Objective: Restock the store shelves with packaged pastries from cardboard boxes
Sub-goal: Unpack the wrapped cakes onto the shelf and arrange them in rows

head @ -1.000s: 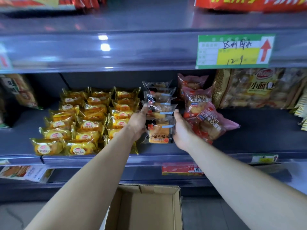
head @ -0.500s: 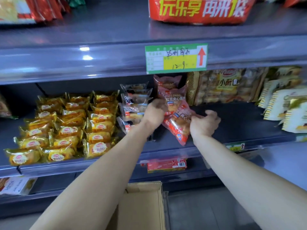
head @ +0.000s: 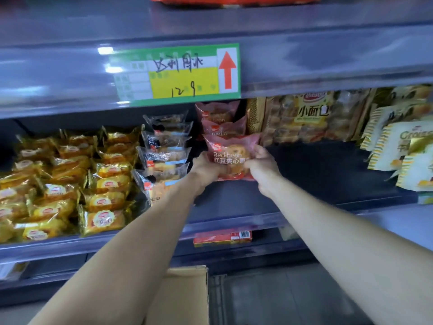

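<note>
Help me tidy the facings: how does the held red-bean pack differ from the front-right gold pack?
The red-bean pack is pink and partly see-through; the front-right gold pack is opaque shiny foil. The left hand and right hand hold the red-bean pack; the gold pack rests untouched on the shelf. Both are single wrapped pastries.

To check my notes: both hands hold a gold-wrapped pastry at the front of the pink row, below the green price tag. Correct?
Not quite. In the head view the pastry pack held by the left hand and right hand is pink, marked Red bean, not gold-wrapped. The rest is right: front of the pink row, below the green price tag.
</note>
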The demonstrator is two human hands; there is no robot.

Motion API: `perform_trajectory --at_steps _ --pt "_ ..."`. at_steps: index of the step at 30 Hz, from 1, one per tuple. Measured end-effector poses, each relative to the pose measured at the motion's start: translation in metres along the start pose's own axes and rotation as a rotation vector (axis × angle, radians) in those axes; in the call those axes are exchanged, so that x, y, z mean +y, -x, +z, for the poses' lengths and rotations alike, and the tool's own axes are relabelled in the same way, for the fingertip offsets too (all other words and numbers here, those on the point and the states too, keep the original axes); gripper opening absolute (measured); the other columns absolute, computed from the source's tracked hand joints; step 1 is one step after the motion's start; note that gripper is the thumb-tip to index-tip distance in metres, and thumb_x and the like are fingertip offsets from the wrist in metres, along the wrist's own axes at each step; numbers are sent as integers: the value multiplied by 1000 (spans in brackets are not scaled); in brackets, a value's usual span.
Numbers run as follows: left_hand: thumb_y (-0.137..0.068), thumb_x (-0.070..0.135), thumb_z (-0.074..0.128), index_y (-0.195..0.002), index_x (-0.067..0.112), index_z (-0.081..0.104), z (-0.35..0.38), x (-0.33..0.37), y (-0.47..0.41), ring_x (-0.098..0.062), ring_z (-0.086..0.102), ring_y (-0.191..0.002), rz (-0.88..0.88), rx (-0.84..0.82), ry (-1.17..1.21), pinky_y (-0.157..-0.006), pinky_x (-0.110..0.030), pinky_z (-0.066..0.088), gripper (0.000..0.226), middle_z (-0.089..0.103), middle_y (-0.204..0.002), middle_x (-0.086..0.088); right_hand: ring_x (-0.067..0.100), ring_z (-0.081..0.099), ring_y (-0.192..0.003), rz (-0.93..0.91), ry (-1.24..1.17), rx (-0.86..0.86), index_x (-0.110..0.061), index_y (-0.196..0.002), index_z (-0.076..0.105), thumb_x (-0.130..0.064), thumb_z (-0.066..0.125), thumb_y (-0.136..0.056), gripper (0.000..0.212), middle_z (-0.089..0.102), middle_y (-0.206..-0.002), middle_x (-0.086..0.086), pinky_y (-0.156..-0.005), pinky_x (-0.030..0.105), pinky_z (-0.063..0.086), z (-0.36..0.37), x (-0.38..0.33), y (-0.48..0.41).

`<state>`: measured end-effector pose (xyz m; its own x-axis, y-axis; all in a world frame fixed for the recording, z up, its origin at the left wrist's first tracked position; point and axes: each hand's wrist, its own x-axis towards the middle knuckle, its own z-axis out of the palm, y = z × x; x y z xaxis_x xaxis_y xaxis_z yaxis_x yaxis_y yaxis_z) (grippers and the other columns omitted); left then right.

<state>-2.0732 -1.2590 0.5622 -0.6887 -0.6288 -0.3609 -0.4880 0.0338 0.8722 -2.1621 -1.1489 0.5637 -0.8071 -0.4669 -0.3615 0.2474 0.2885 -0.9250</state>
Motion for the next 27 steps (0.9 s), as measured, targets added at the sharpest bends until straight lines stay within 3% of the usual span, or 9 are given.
perform_trajectory --at_steps 3,5,6,8,11,20,22,24,27 --pt "-57 12 85 -116 8 52 -1 5 -7 -27 67 -98 -43 -49 181 -85 -44 56 68 67 -112 -13 29 63 -100 70 -12 -113 -16 -107 64 -19 60 -60 47 67 -105 5 -93 46 50 4 -7 -23" --pt "-58 3 84 -123 8 46 0 6 -12 -26 66 -102 -59 -101 327 -86 -43 55 75 65 -117 -14 30 64 -90 123 -108 -195 -15 -89 64 -28 61 -64 29 66 -94 8 -88 43 51 4 -9 -31" --pt "-57 2 83 -124 7 46 0 7 -13 -26 66 -100 -65 -125 371 -84 -42 56 77 65 -116 -14 28 65 -84 152 -163 -235 -16 -91 64 -33 61 -74 24 67 -91 8 -83 39 51 4 -9 -33" --pt "-65 -6 76 -122 6 51 0 7 -15 -26 67 -94 -54 -148 406 -78 -39 57 63 67 -111 -14 26 68 -81 177 -243 -294 -17 -103 66 -46 56 -85 36 71 -93 7 -83 41 53 3 -4 -41" --pt "-70 -13 70 -120 5 54 -3 3 -17 -27 68 -91 -54 -108 433 -72 -37 58 56 69 -108 -14 27 69 -95 172 -240 -328 -21 -119 63 -63 57 -79 58 72 -106 7 -92 48 51 11 4 -45" --pt "-76 -8 70 -103 9 62 -3 15 -10 -15 65 -74 -108 -24 291 -54 -24 53 33 68 -101 -9 22 68 -99 142 -152 -358 -29 -122 60 -70 60 -68 68 72 -108 1 -98 46 48 12 4 -42" --pt "-75 -6 71 -93 10 60 -4 16 -7 -13 64 -72 -91 0 275 -53 -23 53 26 69 -95 -7 21 68 -99 131 -150 -355 -29 -122 60 -67 57 -74 62 71 -109 1 -98 43 49 9 4 -39" --pt "-74 -5 73 -84 14 58 -3 16 -4 -15 65 -72 -58 57 265 -59 -27 55 26 68 -88 -4 21 68 -100 118 -144 -337 -30 -122 60 -69 57 -71 63 71 -110 0 -98 43 49 7 5 -38" --pt "-72 1 78 -88 12 60 1 14 1 -27 68 -85 -45 137 224 -77 -43 58 26 70 -99 -11 20 66 -102 94 -130 -310 -32 -118 61 -74 57 -61 71 70 -112 -2 -99 43 48 3 8 -35"
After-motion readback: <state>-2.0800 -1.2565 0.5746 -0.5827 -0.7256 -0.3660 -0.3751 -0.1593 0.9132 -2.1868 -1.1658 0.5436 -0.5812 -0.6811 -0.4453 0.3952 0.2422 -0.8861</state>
